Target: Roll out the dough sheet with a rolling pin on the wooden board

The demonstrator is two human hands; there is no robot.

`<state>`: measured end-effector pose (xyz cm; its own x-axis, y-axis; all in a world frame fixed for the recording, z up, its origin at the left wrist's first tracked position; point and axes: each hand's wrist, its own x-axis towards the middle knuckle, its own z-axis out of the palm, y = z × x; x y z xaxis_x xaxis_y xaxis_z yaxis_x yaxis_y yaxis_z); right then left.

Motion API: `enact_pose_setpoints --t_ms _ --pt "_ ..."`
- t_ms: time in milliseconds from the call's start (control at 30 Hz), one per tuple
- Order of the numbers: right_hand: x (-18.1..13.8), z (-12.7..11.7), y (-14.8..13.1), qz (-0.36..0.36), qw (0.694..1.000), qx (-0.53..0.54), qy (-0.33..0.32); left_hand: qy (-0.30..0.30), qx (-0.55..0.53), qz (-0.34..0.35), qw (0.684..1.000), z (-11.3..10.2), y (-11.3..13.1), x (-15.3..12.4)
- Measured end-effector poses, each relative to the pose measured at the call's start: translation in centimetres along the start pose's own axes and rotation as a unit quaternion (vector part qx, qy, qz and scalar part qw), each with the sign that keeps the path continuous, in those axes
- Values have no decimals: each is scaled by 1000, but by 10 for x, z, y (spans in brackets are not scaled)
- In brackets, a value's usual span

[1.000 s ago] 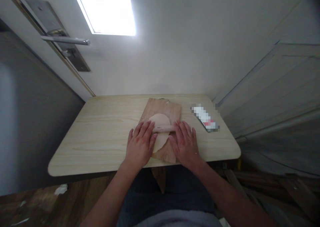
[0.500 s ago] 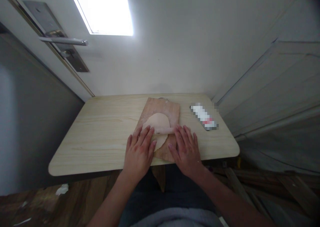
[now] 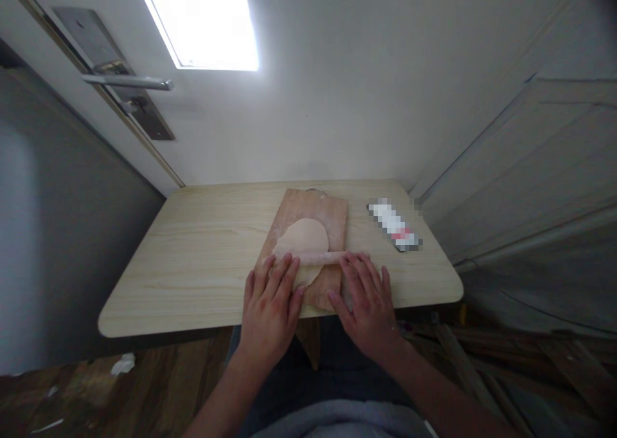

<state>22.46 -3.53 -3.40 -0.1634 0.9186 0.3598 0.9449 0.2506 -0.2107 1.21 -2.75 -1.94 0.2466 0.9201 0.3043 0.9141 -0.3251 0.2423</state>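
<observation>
A rolling pin (image 3: 315, 258) dusted pale lies crosswise over a flat sheet of dough (image 3: 304, 234). Under the dough is a wooden cutting board (image 3: 337, 216), whose near end reaches the table's front edge. My left hand (image 3: 270, 303) rests its outstretched fingers on the pin's left end. On the right end lie the fingertips of my right hand (image 3: 362, 296), slightly spread, with the thumb apart near the board. Both palms face down, and neither hand is wrapped round the pin. My fingers hide the pin's two ends.
A light wooden table (image 3: 193, 251) stands against a white door with a metal handle (image 3: 130, 82). Right of the board lies a phone-like flat object (image 3: 394, 226), blurred by pixels. A crumpled white scrap (image 3: 123, 364) is on the floor at left.
The rolling pin and both my hands have moved slightly toward me, uncovering more of the dough's far part. The view has shifted a little.
</observation>
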Motion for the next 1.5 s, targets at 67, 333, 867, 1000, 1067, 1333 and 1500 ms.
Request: enact_pose_setpoints --t_ms 67,333,867,1000,1067,1333,1500 --pt "8 -1 3 20 999 23 18 -2 3 -6 1000 -1 2 0" --pt "74 8 13 47 999 13 13 58 -6 -20 998 -16 -4 56" --pt "135 24 12 81 994 -37 -64 -19 49 -39 998 20 -33 150" --pt "128 22 10 85 993 -45 -73 -38 50 -41 997 21 -32 145" --pt "123 21 9 87 993 -45 -72 -43 49 -38 997 21 -30 140" --pt "101 18 5 87 993 -43 -59 -39 44 -22 998 14 -22 121" --pt "91 20 5 75 996 -44 -36 -32 49 -22 998 12 -18 112"
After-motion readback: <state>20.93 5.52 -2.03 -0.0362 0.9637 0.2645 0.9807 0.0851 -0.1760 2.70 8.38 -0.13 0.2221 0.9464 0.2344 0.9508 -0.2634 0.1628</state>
